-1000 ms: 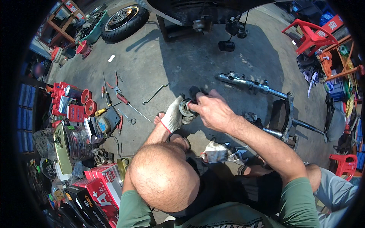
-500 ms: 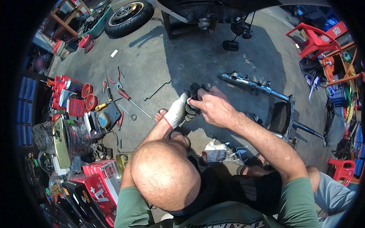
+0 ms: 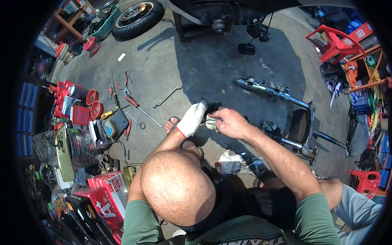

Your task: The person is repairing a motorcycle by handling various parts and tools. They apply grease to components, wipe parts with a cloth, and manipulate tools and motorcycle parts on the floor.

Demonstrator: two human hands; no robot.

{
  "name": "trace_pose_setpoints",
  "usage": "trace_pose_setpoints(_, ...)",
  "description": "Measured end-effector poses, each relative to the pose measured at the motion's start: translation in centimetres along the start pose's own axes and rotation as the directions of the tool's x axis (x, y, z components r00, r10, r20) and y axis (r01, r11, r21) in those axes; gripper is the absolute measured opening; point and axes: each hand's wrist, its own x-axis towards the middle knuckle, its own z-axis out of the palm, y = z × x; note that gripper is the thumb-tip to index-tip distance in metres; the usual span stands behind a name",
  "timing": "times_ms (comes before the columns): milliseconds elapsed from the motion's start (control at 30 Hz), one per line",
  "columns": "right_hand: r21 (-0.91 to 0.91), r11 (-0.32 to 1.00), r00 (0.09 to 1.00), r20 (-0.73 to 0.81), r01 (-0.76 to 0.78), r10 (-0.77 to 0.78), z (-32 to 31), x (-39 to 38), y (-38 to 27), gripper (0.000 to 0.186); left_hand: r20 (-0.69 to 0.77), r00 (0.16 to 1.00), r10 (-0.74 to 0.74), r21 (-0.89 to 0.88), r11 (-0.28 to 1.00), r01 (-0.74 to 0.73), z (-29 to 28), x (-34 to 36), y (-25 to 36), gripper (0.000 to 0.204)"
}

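Note:
My left hand (image 3: 194, 118) wears a white work glove with a red cuff and dark-stained fingertips. Its fingers are closed round a dark part (image 3: 212, 108), mostly hidden between my hands, so its kind cannot be made out. Close on its right, my bare right hand (image 3: 232, 123) pinches a bunched whitish cloth (image 3: 211, 123) against or just below that part. A second white glove (image 3: 232, 162), soiled and with a reddish cuff, lies on the floor near my right foot, next to some metal tools (image 3: 256, 165).
Motorcycle fork legs (image 3: 265, 89) lie on the right. Screwdrivers (image 3: 131, 101), pliers (image 3: 123, 87) and a bent metal bar (image 3: 168, 97) are spread on the left floor. A wheel (image 3: 136, 20) lies at the back; red boxes (image 3: 108, 204) and a red chair (image 3: 339, 43) flank the area.
Both hands have shifted slightly, and the dark part sits lower between them. My right hand has moved down, and whitish cloth now shows under its fingers.

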Motion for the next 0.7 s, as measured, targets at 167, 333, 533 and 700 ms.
trace_pose_setpoints(167,0.160,0.987,0.990,-0.130,-0.033,0.055,-0.3,-0.7,3.1,0.037,0.064,0.993,-0.101,-0.414,0.902,0.118,-0.6,0.3,0.5,0.063)
trace_pose_setpoints(333,-0.005,0.996,0.930,-0.359,-0.086,0.078,-1.8,-3.0,3.1,0.037,0.039,0.962,-0.271,-0.640,0.732,0.232,0.2,0.5,-0.2,0.067)
trace_pose_setpoints(533,-0.203,0.969,0.917,-0.343,0.140,-0.204,-0.7,-3.4,0.0,0.033,0.055,0.957,-0.283,-0.638,0.728,0.252,0.1,0.3,-0.4,0.065)
trace_pose_setpoints(700,-0.434,0.884,0.936,-0.205,0.176,-0.287,-0.4,-2.2,-1.8,0.037,0.014,0.965,-0.262,-0.502,0.833,0.234,0.0,0.4,-1.3,0.061)
